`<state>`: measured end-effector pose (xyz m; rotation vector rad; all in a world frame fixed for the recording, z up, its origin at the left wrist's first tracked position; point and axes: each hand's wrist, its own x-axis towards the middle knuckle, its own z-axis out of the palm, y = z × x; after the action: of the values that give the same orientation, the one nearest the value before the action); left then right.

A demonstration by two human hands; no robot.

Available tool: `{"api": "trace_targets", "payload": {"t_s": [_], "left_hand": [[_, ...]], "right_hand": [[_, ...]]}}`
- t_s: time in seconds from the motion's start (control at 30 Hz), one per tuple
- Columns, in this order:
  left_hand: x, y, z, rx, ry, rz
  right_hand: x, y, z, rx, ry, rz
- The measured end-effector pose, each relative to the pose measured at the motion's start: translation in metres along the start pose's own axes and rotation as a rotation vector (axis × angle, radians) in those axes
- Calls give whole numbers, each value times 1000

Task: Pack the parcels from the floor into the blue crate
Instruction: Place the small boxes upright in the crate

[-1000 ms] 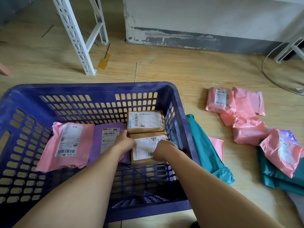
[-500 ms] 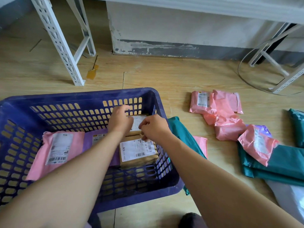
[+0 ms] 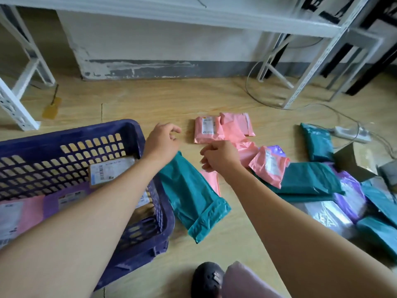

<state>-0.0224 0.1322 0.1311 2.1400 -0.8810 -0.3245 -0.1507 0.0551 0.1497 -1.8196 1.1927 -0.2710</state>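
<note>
Blue plastic crate (image 3: 133, 134), slotted walls, standing on the wood-look floor (image 3: 214, 97) at left. It contains a labelled cardboard box (image 3: 111, 171), a purple mailer (image 3: 71, 196) and a pink mailer (image 3: 32, 209). Left hand (image 3: 163, 143): empty, fingers loosely curled, over the floor just past the crate's far corner. Right hand (image 3: 219, 158): empty, fingers loosely bent, above a teal parcel (image 3: 193, 201) lying just beside the crate. Pink parcels (image 3: 207, 130) lie near both hands. Mixed heap (image 3: 309, 179) of teal, purple and pink parcels lies to the right.

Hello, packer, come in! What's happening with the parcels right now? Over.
Both empty: left hand, right hand, over the floor. Waiting: teal parcel beside the partly packed blue crate, pink parcels beyond. Nothing in the way.
</note>
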Motion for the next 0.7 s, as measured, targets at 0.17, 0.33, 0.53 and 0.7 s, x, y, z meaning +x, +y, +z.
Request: {"api": "trace_targets", "payload": {"t_s": [0.17, 0.33, 0.53, 0.7], "left_hand": [[-15, 42, 40, 87, -161, 114], [-27, 78, 73, 89, -245, 189], [-45, 82, 111, 223, -387, 260], [-64, 41, 139, 283, -544, 114]], "right_hand": [[-5, 35, -54, -15, 57, 94], [-7, 76, -93, -95, 113, 164], [0, 122, -107, -41, 112, 278], [18, 139, -85, -139, 27, 323]]}}
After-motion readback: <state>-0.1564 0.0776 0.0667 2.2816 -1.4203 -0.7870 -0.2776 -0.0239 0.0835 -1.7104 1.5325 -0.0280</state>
